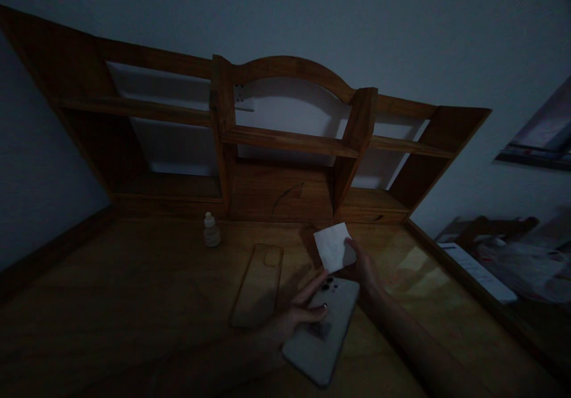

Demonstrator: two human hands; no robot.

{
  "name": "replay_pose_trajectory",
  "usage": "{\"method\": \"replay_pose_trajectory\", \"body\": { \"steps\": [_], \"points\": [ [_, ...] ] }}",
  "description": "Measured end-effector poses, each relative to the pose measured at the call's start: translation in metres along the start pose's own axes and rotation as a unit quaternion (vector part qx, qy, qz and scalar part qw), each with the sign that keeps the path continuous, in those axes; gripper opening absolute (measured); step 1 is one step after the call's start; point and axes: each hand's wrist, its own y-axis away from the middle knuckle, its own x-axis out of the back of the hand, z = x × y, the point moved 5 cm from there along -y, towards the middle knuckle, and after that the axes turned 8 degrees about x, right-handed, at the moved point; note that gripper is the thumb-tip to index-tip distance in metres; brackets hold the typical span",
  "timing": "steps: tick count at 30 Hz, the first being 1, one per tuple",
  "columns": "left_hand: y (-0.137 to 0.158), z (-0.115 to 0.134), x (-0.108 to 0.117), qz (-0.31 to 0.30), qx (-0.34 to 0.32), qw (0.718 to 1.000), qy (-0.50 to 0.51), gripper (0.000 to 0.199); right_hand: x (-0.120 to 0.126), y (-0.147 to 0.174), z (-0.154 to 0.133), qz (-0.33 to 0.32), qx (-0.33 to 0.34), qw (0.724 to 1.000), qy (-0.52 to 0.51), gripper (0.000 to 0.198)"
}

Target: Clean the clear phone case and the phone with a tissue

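Observation:
My left hand point(294, 317) is at the left side of a light-coloured smartphone point(332, 329), which lies back side up with its camera lenses at the far end. The thumb presses on the phone's back, and the index finger reaches along its upper left edge to the lower corner of a white paper wipe point(332, 246). Pinched by its right edge, the wipe is held by my right hand point(363, 264) just above the camera end. A clear phone case point(257, 288) rests on the wooden desk to the left. My left hand's other fingers are hidden.
Behind the desk point(178, 279) rises a wooden shelf unit point(289, 142) against the wall. A small dropper-type bottle point(211, 231) with a white cap stands at its front. Past the desk's right edge are a white box point(477, 272) and a plastic bag point(526, 267). The room is dim.

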Motion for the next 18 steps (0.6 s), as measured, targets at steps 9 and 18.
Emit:
{"method": "replay_pose_trajectory", "body": {
  "steps": [9, 18],
  "points": [
    [-0.006, -0.01, -0.002, -0.014, -0.003, 1.0, -0.009, 0.052, -0.01, 0.012, 0.002, 0.02, -0.073, 0.996, -0.055, 0.034],
    [-0.015, -0.006, 0.0, -0.021, -0.016, 0.997, 0.066, 0.075, 0.008, 0.005, -0.026, 0.034, 0.209, 0.967, 0.143, 0.036]
  ]
}}
